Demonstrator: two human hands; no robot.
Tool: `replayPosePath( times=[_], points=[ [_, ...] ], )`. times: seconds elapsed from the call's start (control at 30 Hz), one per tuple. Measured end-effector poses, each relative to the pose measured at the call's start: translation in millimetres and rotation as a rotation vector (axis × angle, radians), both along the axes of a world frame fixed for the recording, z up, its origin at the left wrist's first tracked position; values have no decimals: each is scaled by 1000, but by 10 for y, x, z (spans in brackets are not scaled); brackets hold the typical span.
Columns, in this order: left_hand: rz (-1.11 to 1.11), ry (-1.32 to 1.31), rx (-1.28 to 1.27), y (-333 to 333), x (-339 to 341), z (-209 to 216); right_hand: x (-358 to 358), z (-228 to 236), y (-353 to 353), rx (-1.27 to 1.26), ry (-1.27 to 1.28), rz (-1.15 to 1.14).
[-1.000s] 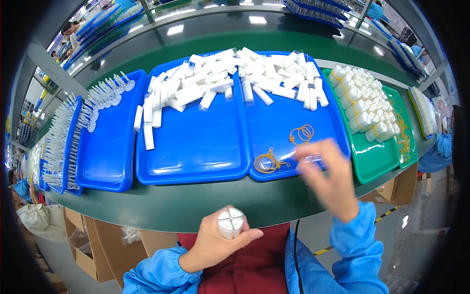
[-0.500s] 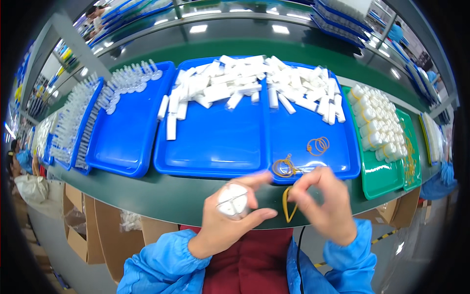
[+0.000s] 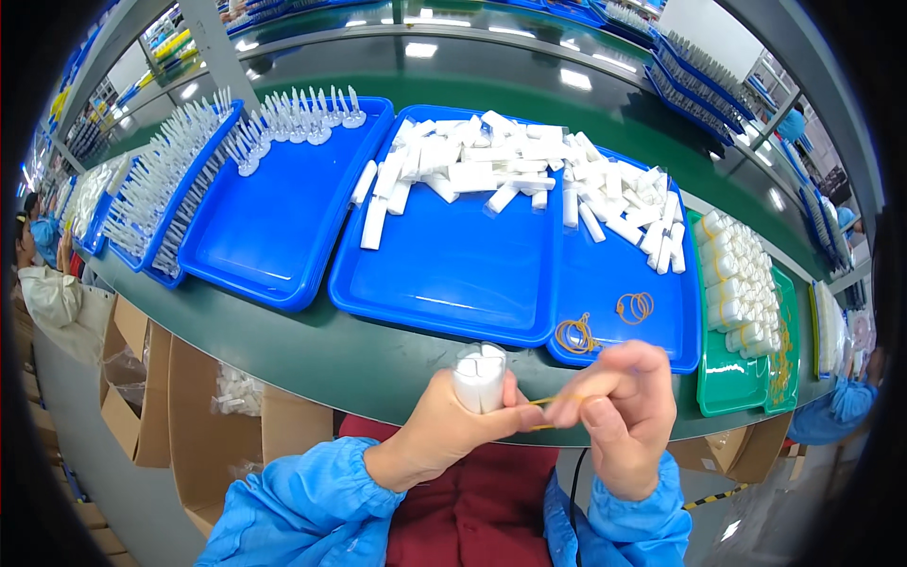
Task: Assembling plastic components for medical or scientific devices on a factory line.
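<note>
At the near edge of the green table (image 3: 397, 367), through my head camera, I see the left hand (image 3: 452, 422) wrapped around a bundle of white pieces (image 3: 478, 386), long axis near upright, ends pointing up; the right hand (image 3: 624, 416) pinches a yellow band (image 3: 542, 401) reaching the left thumb

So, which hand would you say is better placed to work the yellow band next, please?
Probably the right hand: its fingers are at the yellow band, while the left hand is wrapped around the white bundle.
</note>
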State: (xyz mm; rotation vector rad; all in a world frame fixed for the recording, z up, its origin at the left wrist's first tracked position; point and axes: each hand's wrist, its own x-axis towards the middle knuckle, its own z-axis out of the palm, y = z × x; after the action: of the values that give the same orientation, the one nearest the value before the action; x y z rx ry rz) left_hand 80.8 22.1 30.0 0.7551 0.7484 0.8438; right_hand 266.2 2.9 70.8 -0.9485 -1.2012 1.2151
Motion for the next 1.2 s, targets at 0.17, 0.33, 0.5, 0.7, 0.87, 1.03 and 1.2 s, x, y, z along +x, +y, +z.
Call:
replayPosePath(
  times=[0.17,0.33,0.5,0.7,0.87,1.03,1.2],
  points=[
    [-252,82,263,38,-69,56,30,-117,263,654,-803,59],
    [-239,597,806,49,-170,103,105,-83,356,615,-1018,307],
    [-140,181,73,145,-483,224,289,-119,263,695,-1065,368],
    [-305,-75,-257,10,-183,-143,-203,46,44,1131,-933,222],
    [62,-157,-317,-99,-80,-50,-152,-322,165,687,-464,37],
    [309,590,1044,80,-106,19,-180,-460,131,-367,726,278],
    [237,907,1226,139,-88,-88,-81,-259,169,536,-690,163]
  ],
)
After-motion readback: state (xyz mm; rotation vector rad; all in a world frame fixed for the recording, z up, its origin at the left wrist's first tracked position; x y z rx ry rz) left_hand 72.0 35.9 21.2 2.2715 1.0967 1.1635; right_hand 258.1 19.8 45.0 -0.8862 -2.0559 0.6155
